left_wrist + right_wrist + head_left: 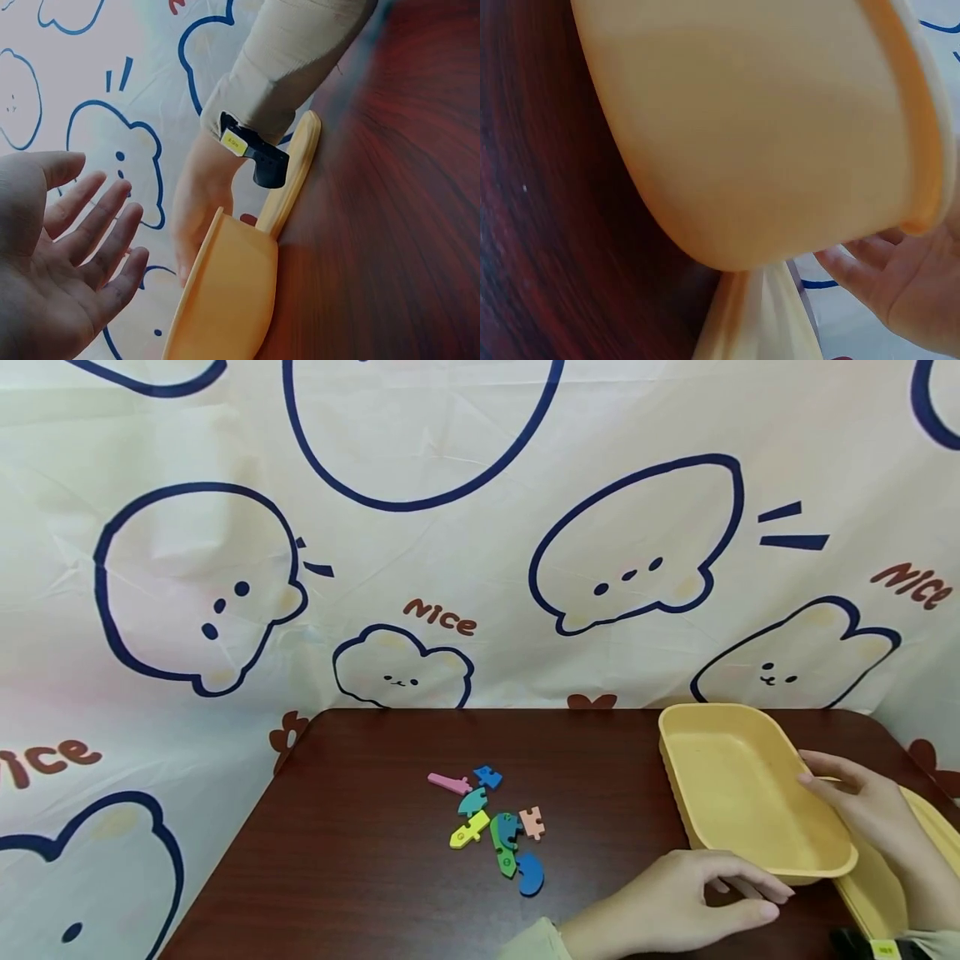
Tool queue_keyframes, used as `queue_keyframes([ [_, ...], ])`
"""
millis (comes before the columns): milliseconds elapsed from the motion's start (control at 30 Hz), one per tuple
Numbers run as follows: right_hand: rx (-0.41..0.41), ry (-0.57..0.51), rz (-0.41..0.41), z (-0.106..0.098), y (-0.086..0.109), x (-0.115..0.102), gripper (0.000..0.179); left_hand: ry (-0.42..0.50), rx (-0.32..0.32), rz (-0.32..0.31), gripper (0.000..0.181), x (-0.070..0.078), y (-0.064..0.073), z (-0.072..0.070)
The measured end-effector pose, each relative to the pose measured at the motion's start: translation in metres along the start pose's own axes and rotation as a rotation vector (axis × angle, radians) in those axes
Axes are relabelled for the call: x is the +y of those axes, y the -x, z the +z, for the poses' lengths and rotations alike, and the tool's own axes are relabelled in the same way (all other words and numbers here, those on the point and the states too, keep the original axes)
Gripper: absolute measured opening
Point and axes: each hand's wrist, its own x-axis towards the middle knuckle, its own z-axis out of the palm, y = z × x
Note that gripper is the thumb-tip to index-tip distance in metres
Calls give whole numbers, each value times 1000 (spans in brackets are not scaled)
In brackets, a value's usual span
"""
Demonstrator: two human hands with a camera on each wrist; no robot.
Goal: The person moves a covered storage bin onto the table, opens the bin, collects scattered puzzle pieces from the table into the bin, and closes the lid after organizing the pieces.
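Observation:
A yellow plastic box (750, 777), rounded at its corners and with nothing inside, stands at the right of the table. My left hand (675, 897) is at its near edge, fingers stretched forward and loosely bent. In the left wrist view this left hand (67, 262) shows its bare palm, with the fingers spread. By the box's right rim is my right hand (862, 802), its fingertips right at the rim. The right wrist view shows the right hand (900, 281) with relaxed fingers beside the box's outer wall (757, 150).
Several coloured jigsaw pieces (504, 847) lie loose in the middle of the dark wooden table (337, 877). A flat yellow lid-like piece (873, 893) lies under the right forearm. Behind the table hangs a cloth (450, 552) printed with cartoon animals.

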Motion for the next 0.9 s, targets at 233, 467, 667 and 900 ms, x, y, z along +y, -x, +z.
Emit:
queue_keyframes([
  [233,-24,126,-66,-1,1,3,64,-219,11,26,25,-5,9,-7],
  [467,-110,105,-18,0,0,2,67,-291,28,10,25,-10,18,-18],
  [667,-95,41,-30,3,2,3,63,-327,55,23,24,-19,33,-31],
  [900,-105,41,1,-1,3,7,67,-335,76,-25,27,-31,50,-47],
])
